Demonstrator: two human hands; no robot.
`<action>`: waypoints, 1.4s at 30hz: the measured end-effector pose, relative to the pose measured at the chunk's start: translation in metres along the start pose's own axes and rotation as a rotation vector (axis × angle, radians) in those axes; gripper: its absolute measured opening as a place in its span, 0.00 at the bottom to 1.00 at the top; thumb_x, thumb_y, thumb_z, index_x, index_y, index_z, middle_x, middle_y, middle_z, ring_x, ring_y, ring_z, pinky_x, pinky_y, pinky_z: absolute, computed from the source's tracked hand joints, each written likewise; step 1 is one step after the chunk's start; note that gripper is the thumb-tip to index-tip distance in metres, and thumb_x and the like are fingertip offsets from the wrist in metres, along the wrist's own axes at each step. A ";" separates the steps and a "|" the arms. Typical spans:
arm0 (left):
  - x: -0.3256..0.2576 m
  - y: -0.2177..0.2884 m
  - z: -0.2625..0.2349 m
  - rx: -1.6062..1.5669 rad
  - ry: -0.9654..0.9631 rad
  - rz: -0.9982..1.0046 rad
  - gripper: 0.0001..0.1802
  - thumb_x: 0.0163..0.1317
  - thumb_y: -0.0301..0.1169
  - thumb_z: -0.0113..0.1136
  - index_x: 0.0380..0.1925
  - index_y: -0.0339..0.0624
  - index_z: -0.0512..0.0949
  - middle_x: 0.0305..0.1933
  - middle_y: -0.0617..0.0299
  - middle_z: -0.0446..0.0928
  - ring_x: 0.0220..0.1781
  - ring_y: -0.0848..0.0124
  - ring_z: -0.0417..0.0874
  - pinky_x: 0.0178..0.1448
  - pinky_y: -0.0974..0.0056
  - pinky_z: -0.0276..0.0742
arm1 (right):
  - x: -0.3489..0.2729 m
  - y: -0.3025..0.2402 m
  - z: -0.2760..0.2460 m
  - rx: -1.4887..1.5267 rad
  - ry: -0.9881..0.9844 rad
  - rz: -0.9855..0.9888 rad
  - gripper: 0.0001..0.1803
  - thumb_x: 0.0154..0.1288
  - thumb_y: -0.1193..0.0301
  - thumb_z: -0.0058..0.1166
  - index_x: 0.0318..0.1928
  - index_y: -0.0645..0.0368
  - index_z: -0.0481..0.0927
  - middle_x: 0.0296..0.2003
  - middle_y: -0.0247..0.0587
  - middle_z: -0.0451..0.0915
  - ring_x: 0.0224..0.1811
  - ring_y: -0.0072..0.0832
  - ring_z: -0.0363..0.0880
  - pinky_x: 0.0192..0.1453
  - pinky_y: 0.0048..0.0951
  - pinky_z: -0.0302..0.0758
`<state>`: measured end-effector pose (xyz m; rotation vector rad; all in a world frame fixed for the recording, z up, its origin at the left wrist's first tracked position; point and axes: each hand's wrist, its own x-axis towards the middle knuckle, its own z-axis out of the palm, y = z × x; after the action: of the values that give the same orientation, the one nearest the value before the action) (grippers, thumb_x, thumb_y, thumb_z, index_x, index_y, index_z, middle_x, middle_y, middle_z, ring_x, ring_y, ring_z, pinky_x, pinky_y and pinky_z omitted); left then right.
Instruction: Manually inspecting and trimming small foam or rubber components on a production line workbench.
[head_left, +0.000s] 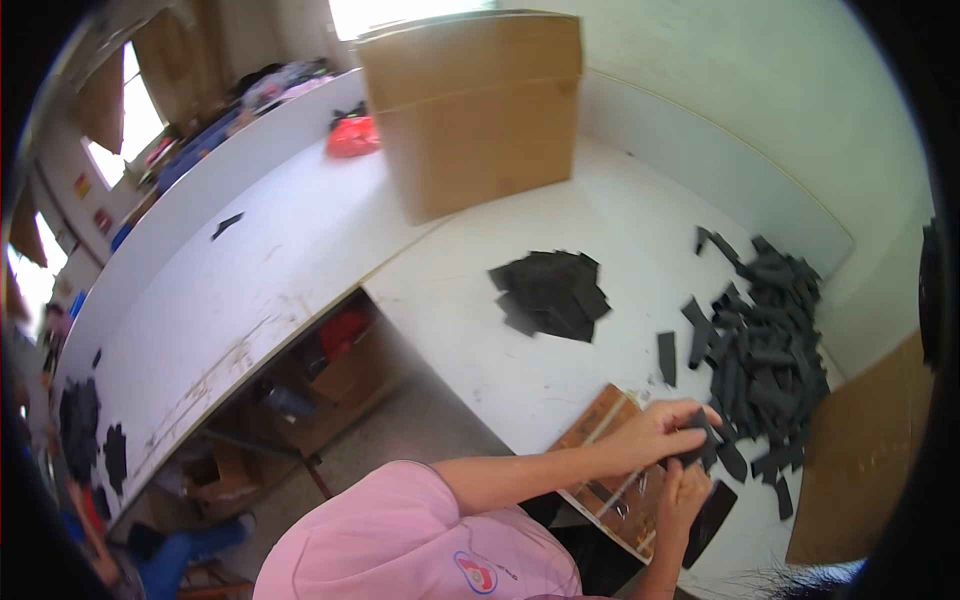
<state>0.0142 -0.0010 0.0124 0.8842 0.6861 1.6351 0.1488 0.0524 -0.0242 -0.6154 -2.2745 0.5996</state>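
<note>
My left hand (652, 436) reaches across from the left, its fingers closed on a small dark grey piece (703, 440) of flat, soft-looking material. Just below, my right hand (686, 494) is curled with thumb and fingers pinched at the lower edge of that same piece. Both hands are over a brown wooden board (598, 418) with pale strips across it and clear plastic on part of it. Beyond them to the right lies a large loose heap of dark grey strips (765, 365). A flatter pile of dark pieces (552, 297) is on the white table farther off.
A large cardboard box (475, 120) stands at the back, beside a red plastic bag (353, 137). Brown cardboard (862, 465) rises at the right. Low panels edge the white table (440, 300). Another person's legs (190, 555) show at lower left.
</note>
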 end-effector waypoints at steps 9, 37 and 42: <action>-0.011 0.012 0.002 0.078 0.084 0.113 0.08 0.54 0.27 0.54 0.21 0.33 0.75 0.20 0.74 0.71 0.24 0.87 0.66 0.26 0.79 0.63 | -0.008 0.012 0.012 -0.042 0.025 0.056 0.23 0.65 0.64 0.36 0.17 0.70 0.63 0.13 0.48 0.65 0.15 0.38 0.62 0.22 0.36 0.57; -0.050 0.083 -0.024 -0.005 0.624 0.692 0.10 0.61 0.29 0.48 0.22 0.40 0.64 0.21 0.78 0.60 0.25 0.90 0.58 0.27 0.81 0.57 | 0.002 -0.059 0.008 -0.199 -0.258 0.093 0.17 0.61 0.62 0.43 0.33 0.65 0.76 0.28 0.54 0.75 0.35 0.48 0.72 0.41 0.38 0.69; -0.112 0.120 -0.060 0.086 0.783 0.774 0.07 0.63 0.32 0.44 0.38 0.41 0.67 0.25 0.58 0.75 0.15 0.78 0.72 0.15 0.76 0.63 | -0.028 -0.021 0.057 -0.152 -0.545 0.162 0.19 0.62 0.61 0.41 0.42 0.66 0.71 0.39 0.56 0.72 0.41 0.48 0.70 0.46 0.40 0.66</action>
<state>-0.0874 -0.1371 0.0542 0.5655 1.0156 2.7236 0.1206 0.0059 -0.0629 -0.7899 -2.8167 0.7481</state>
